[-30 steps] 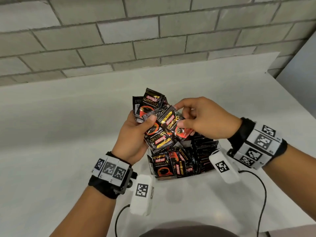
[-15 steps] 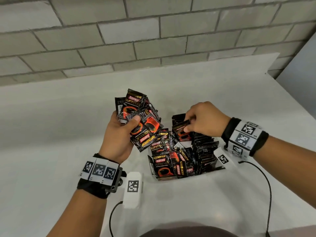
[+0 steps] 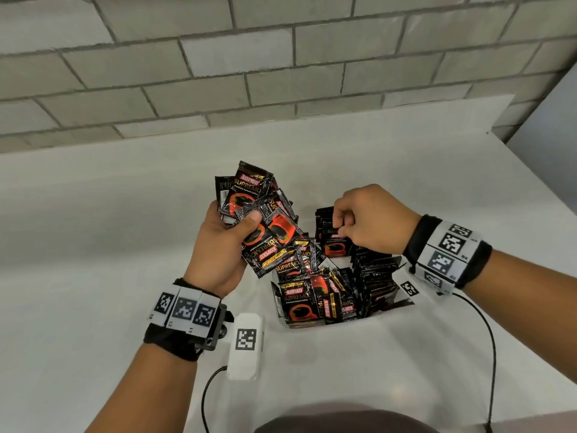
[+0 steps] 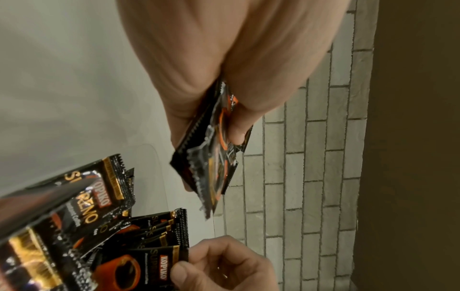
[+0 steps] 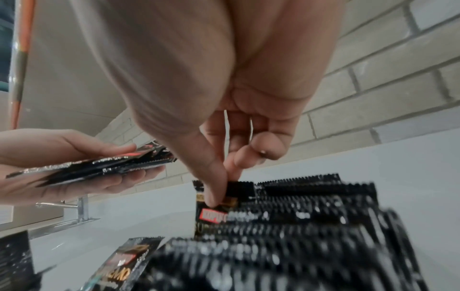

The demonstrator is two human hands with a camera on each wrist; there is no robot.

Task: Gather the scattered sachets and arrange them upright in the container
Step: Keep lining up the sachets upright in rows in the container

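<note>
My left hand (image 3: 224,242) holds a fanned bunch of black and red coffee sachets (image 3: 259,214) above the table, left of the container; the same bunch (image 4: 211,157) shows under my thumb in the left wrist view. The clear container (image 3: 281,310) is packed with sachets (image 3: 374,276) standing on edge. My right hand (image 3: 359,220) is at its far end, thumb and forefinger pinching the top of one upright sachet (image 3: 334,245). The right wrist view shows that pinch on the sachet (image 5: 219,216) among the rows.
The white table (image 3: 93,245) runs to a grey brick wall (image 3: 281,57) behind. Wrist camera units (image 3: 245,348) and their black cables (image 3: 490,354) hang near the table's front edge. A dark shape (image 3: 343,423) sits at the bottom of the head view.
My right hand took one sachet from the bunch and carried it down to the far end of the container. My left hand moved left with the rest of the bunch.
</note>
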